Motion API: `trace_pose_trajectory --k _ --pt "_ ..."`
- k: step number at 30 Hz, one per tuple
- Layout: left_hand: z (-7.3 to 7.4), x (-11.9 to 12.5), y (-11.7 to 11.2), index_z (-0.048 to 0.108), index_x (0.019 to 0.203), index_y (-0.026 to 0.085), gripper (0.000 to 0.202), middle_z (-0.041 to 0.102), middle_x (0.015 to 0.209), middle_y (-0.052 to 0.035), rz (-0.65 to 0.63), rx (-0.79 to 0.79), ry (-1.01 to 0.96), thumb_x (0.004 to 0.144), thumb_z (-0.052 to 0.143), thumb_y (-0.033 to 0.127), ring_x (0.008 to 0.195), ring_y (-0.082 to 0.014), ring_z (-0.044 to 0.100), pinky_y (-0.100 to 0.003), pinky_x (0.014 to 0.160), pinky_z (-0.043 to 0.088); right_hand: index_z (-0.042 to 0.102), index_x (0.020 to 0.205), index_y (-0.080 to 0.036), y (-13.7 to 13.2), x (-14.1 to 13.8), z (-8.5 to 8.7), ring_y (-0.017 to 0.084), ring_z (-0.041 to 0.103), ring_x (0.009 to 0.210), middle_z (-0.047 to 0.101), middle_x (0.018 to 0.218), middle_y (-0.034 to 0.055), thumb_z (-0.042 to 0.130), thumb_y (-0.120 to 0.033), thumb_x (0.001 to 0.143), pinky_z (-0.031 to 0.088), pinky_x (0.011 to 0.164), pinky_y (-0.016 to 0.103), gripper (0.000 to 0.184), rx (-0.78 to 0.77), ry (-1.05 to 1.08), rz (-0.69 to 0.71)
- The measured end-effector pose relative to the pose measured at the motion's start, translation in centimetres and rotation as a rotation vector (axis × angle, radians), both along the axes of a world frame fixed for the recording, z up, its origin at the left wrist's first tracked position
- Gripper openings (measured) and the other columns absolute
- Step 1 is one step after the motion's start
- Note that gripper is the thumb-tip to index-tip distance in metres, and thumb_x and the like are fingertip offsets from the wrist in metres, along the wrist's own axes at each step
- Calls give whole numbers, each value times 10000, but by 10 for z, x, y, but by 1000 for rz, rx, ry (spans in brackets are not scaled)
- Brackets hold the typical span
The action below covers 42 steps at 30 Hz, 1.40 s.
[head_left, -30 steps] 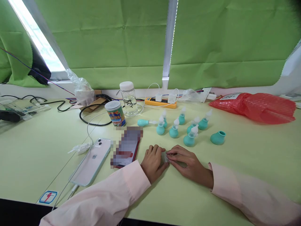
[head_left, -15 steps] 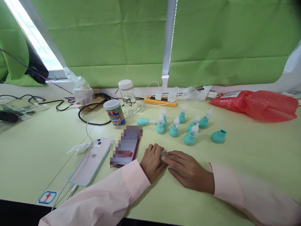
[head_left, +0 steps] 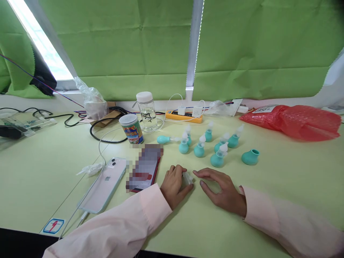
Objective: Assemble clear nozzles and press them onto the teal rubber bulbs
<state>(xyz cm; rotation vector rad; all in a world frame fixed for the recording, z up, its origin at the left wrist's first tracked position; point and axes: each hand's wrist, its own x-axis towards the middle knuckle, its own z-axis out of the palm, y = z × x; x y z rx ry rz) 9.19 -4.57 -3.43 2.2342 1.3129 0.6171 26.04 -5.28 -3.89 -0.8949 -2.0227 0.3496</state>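
Note:
My left hand [head_left: 174,185] rests low over the table, thumb and fingers closed around a small clear plastic piece [head_left: 188,178]. Part of that piece is hidden by the fingers. Just to its right, my right hand [head_left: 222,189] is open, with thumb and index finger apart and nothing between them. Beyond my hands stand several teal squeeze bulbs with clear pointed nozzles, the nearest bulb [head_left: 217,159] among them. A teal bulb without a nozzle [head_left: 249,157] sits farther right. One more nozzle-fitted bulb [head_left: 163,139] lies on its side at the left.
Left of my hands lie a phone in a red case [head_left: 145,168] and a clear-cased phone [head_left: 105,186] with a white cable. Behind them are a printed can [head_left: 132,130], a glass bottle [head_left: 147,114] and an orange power strip [head_left: 172,115]. A red plastic bag [head_left: 292,120] lies back right.
My right hand has drawn slightly right, away from my left, and its fingers have parted. The clear plastic piece, covered before, now shows in my left hand.

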Motion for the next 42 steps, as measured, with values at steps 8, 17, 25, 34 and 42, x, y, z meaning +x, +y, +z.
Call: trace_pose_trajectory --k 8,17,25,34,42 --pt "-1 0 0 397 876 160 164 473 911 -66 -43 26 12 731 446 219 844 -216 383 -362 705 358 467 879 -188 -2 1 -1 154 523 804 518 822 59 416 -56 714 461 664 282 217 -126 -64 161" --pt "-2 1 1 384 1065 190 337 474 943 -52 2 -319 -630 777 416 362 816 -161 436 -306 713 349 471 944 -195 -1 1 6 167 505 802 527 820 52 494 -148 716 448 682 307 234 -17 45 -17" --pt "-3 15 -2 454 1008 176 476 523 888 -67 -142 -985 -1217 631 584 435 752 -145 501 -274 646 361 545 866 -181 -1 -2 -4 100 501 500 573 540 -24 549 -246 724 302 481 252 157 329 -268 24" --pt "-11 13 -6 434 1054 212 403 483 987 -75 -210 -765 -1102 706 545 381 872 -163 481 -290 724 378 493 609 -182 -3 -7 -7 86 405 386 470 422 -44 481 -185 735 267 432 250 126 283 -329 -90" --pt "2 9 -6 477 1019 205 313 524 942 -46 -193 -580 -1050 721 553 262 906 -154 472 -293 785 377 557 735 -185 -1 -5 -4 112 524 601 565 724 37 481 -154 733 391 480 218 82 150 -223 9"
